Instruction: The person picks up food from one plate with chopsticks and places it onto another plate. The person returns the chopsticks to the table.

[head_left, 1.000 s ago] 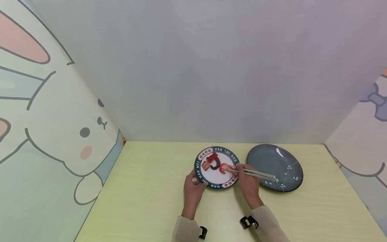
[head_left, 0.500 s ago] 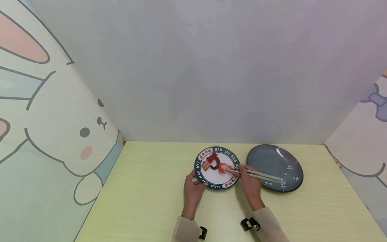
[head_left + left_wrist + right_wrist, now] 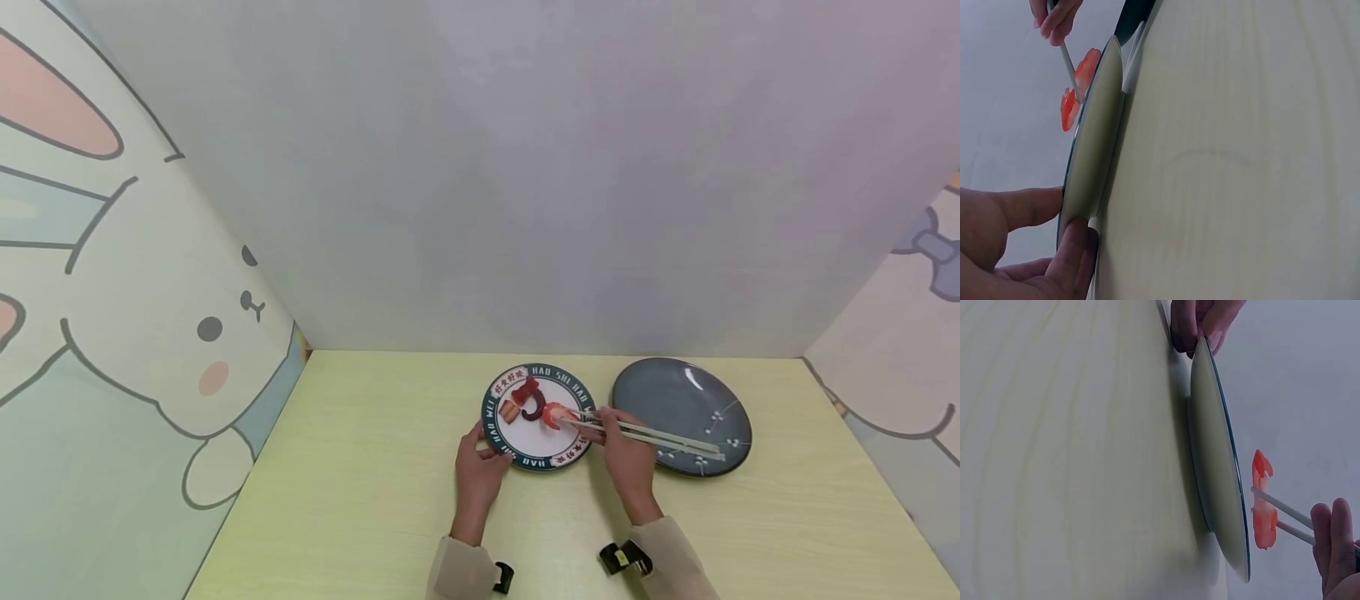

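Observation:
My left hand [image 3: 481,479] grips the lower-left rim of a small plate [image 3: 531,443] with a dark green lettered border, thumb on top and fingers beneath in the left wrist view. In my right hand [image 3: 628,458] is a pair of pale chopsticks [image 3: 667,439]. Their tips are at a red-and-white shrimp [image 3: 553,415] on the right side of the plate. The right wrist view shows the shrimp [image 3: 1264,519] between the tips, over the plate's face. Left of it lie a dark curled octopus tentacle [image 3: 536,407], a red piece [image 3: 524,391] and a striped tan piece [image 3: 509,411].
A larger dark blue oval plate [image 3: 667,400] with white blossom branches stands to the right, partly behind my right hand and the chopsticks. The pale wooden table [image 3: 375,467] meets a grey wall [image 3: 480,208] at the back.
My right hand has shifted slightly right, away from the small plate. The chopsticks' rear ends have slid right and down over the dark plate. The left hand and small plate stay put.

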Demonstrator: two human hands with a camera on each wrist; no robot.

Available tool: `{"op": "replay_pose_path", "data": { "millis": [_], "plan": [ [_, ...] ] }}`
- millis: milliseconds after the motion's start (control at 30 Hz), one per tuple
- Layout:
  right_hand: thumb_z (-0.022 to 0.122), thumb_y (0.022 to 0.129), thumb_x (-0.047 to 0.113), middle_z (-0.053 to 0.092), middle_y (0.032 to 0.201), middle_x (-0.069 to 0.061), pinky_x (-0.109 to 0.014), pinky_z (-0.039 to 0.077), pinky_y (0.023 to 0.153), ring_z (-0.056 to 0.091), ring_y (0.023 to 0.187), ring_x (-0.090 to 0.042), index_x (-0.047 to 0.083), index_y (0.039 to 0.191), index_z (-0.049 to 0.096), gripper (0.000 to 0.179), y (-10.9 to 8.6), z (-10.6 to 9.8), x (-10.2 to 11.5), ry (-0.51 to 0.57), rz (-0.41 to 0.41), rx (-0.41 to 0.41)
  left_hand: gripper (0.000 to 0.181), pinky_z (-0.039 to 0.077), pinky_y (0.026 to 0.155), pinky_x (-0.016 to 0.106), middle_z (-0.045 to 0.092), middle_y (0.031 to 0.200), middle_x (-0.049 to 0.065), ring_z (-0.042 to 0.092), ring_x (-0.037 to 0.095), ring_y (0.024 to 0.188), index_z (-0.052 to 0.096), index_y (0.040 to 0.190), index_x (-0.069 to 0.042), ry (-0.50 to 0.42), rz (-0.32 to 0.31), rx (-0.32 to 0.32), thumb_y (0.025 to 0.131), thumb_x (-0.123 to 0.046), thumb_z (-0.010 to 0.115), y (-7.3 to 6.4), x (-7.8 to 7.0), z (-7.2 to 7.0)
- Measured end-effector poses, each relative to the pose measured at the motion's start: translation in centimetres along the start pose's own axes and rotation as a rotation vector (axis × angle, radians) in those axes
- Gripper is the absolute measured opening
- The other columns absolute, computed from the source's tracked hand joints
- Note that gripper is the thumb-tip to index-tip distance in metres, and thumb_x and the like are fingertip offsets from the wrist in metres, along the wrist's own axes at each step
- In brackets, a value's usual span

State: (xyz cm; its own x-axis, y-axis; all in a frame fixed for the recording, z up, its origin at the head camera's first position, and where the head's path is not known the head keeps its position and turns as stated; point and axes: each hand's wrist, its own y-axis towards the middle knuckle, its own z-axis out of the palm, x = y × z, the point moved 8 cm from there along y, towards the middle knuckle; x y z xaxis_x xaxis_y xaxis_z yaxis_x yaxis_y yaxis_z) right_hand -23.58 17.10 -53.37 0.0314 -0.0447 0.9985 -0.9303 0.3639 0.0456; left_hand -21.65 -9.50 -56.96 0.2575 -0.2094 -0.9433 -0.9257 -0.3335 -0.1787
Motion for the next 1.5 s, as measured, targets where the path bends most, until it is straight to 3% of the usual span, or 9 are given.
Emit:
{"op": "replay_pose_path", "data": {
  "millis": [433,667,833,933,1067,1167,1333,1500],
  "plan": [
    [0.058,0.109,0.011,0.075,0.098,-0.032,-0.015,0.058,0.073,0.076,0.070,-0.005,-0.019,0.115,0.069,0.033,-0.4,-0.7,0.6,0.044,0.020,-0.015,0.074,0.057,0.071,0.028,0.059,0.128,0.017,0.064,0.021,0.093,0.048,0.154,0.005,0.002,0.004,0.001,0.086,0.005,0.079,0.2,0.0,0.0],
    [0.062,0.108,0.017,0.079,0.098,-0.018,-0.013,0.051,0.062,0.075,0.069,-0.002,-0.014,0.115,0.073,0.034,-0.5,-1.8,0.9,-0.005,0.037,-0.061,0.074,0.058,0.072,0.032,0.059,0.129,0.017,0.063,0.021,0.093,0.048,0.153,0.006,-0.001,0.009,0.005,0.086,0.006,0.078,0.1,0.0,0.0],
    [0.063,0.108,0.022,0.080,0.090,0.002,-0.018,0.039,0.055,0.074,0.069,0.000,-0.011,0.119,0.073,0.037,-0.8,-2.5,1.2,-0.038,0.059,-0.067,0.075,0.058,0.072,0.031,0.059,0.128,0.017,0.063,0.021,0.092,0.048,0.153,0.006,0.000,0.014,0.004,0.085,0.006,0.078,0.1,0.1,0.0],
    [0.062,0.108,0.022,0.079,0.089,0.007,-0.016,0.040,0.055,0.075,0.071,0.000,-0.012,0.121,0.071,0.038,-0.9,-2.8,1.2,-0.018,0.062,-0.064,0.075,0.058,0.072,0.032,0.059,0.128,0.017,0.063,0.021,0.092,0.047,0.153,0.006,-0.005,0.014,0.005,0.085,0.007,0.078,0.1,0.0,0.0],
    [0.062,0.108,0.018,0.080,0.090,0.005,-0.012,0.053,0.066,0.076,0.072,-0.002,-0.015,0.120,0.070,0.036,-0.9,-3.2,1.2,0.045,0.044,-0.075,0.074,0.058,0.072,0.032,0.059,0.128,0.017,0.063,0.021,0.092,0.048,0.153,0.006,-0.007,0.017,0.004,0.085,0.006,0.078,0.0,0.0,-0.1],
    [0.061,0.108,0.017,0.079,0.088,0.005,-0.013,0.056,0.071,0.076,0.071,-0.002,-0.015,0.118,0.071,0.036,-0.9,-3.5,1.4,0.054,0.031,-0.087,0.074,0.058,0.072,0.032,0.060,0.128,0.017,0.063,0.021,0.092,0.048,0.153,0.006,-0.005,0.018,0.001,0.086,0.006,0.078,0.0,-0.1,-0.1],
    [0.062,0.108,0.017,0.078,0.085,0.005,-0.014,0.057,0.072,0.076,0.070,-0.002,-0.016,0.116,0.071,0.035,-1.0,-4.2,1.8,0.061,0.017,-0.114,0.074,0.058,0.072,0.032,0.060,0.129,0.017,0.063,0.021,0.093,0.048,0.153,0.005,0.004,0.014,0.001,0.086,0.005,0.078,-0.1,-0.1,-0.2],
    [0.063,0.107,0.018,0.076,0.081,0.014,-0.010,0.053,0.069,0.073,0.069,0.003,-0.014,0.111,0.074,0.034,-1.0,-5.3,2.1,-0.007,-0.015,-0.165,0.073,0.058,0.073,0.032,0.060,0.129,0.017,0.063,0.021,0.093,0.048,0.153,0.005,0.005,0.014,0.004,0.086,0.005,0.078,-0.1,-0.1,-0.1]
  ]
}}
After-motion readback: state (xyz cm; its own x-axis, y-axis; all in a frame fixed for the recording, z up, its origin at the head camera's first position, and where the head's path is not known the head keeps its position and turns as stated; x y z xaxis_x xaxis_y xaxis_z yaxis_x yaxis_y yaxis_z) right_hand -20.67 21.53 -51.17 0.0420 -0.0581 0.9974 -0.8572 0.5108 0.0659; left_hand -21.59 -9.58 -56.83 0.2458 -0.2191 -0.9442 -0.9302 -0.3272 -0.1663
